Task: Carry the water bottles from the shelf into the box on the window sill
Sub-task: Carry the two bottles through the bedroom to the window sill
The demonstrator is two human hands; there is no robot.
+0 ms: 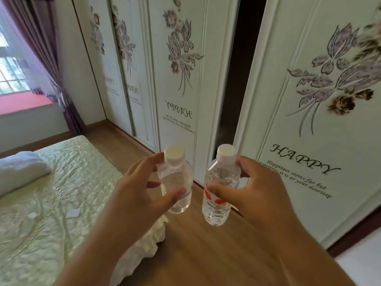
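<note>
I hold two small clear water bottles with white caps upright in front of me, above the wooden floor. My left hand (pixel 142 188) is wrapped around the left bottle (pixel 176 178), which has no visible label. My right hand (pixel 253 190) grips the right bottle (pixel 220 188), which has red marks on its label. The two bottles stand a short gap apart. The window sill (pixel 24 103), pinkish red, lies far off at the upper left. No box and no shelf are in sight.
A bed (pixel 51 203) with a pale green quilt and a pillow (pixel 19 170) fills the left. White wardrobe doors (pixel 309 120) with flower prints run along the right, with a dark gap (pixel 237 69) between two of them. A purple curtain (pixel 51 58) hangs beside the window. Wooden floor (pixel 195 244) runs between bed and wardrobe.
</note>
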